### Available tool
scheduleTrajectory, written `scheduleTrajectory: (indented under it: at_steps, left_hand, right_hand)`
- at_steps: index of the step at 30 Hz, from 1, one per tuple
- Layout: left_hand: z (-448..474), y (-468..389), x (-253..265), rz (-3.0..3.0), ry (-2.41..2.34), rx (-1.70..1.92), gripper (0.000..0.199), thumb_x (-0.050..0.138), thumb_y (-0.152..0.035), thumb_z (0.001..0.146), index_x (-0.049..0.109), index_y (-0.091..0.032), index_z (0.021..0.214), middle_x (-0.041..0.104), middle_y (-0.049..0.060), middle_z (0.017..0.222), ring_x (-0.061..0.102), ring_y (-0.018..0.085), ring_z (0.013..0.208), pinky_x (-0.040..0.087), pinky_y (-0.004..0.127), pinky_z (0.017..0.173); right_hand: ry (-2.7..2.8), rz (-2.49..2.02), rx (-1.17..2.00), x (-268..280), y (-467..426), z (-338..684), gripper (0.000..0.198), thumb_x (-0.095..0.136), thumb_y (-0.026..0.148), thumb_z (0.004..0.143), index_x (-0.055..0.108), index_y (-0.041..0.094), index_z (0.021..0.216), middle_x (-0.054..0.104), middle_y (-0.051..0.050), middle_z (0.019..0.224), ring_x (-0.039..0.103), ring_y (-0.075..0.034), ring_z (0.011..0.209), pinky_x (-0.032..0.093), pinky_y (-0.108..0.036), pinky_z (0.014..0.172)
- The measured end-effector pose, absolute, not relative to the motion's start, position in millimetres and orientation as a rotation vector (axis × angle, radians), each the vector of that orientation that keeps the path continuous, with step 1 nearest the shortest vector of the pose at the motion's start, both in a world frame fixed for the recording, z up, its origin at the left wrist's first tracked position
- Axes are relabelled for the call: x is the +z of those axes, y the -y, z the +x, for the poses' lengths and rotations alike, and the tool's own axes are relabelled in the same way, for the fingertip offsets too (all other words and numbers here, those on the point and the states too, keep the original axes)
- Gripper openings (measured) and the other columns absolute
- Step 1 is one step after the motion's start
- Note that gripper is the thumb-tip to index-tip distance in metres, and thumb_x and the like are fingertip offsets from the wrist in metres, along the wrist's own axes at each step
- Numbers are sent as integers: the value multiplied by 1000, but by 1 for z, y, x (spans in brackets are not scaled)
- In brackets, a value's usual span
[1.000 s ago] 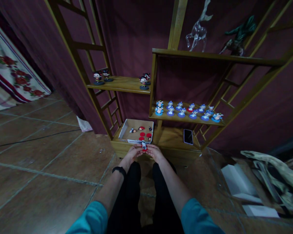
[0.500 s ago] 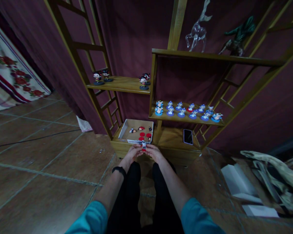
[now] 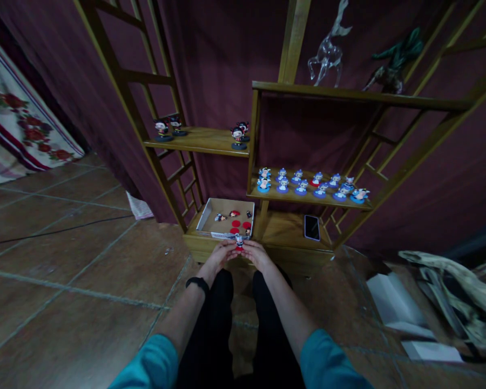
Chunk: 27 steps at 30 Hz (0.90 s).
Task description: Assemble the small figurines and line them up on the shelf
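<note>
A small figurine (image 3: 238,241) with a white-and-dark body stands upright on a red round base between my hands. My left hand (image 3: 223,253) pinches it from the left, and my right hand (image 3: 254,252) grips it from the right. Just beyond my fingers is a shallow cardboard box (image 3: 204,217) on the low shelf. Inside it lie several loose red discs (image 3: 247,225) and a few small figures, among them a dark-haired one (image 3: 221,217) on its side.
Several blue-based figurines (image 3: 302,187) stand in two rows on the middle right shelf. Dark-haired figurines (image 3: 238,138) occupy the left shelf. A phone (image 3: 311,227) lies on the low shelf. A glass deer (image 3: 327,56) and a green statue (image 3: 397,62) stand above. White boxes (image 3: 397,305) rest on the floor.
The figurine has turned or tilted very slightly between my fingers, its base showing a little more. Both hands remain in nearly the same place.
</note>
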<state>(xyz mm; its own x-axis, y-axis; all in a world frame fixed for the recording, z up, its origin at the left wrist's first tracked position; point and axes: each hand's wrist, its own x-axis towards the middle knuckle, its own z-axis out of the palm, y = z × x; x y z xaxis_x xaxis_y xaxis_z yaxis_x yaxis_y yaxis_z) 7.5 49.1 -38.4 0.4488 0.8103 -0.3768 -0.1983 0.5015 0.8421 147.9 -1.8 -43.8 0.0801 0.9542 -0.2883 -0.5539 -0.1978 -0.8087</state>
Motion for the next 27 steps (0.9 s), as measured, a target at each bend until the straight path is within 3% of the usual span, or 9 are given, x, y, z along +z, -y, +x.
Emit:
scheduleTrajectory:
  at_steps: [27]
  left_hand:
    - [8, -51, -41, 856, -807, 685, 30, 72, -14, 61, 59, -11, 88, 67, 6, 70, 63, 12, 62, 49, 21, 60]
  right_hand:
    - [463, -1123, 1482, -50, -4, 149, 17, 64, 22, 65, 61, 16, 80, 64, 0, 59, 57, -8, 52, 46, -22, 55]
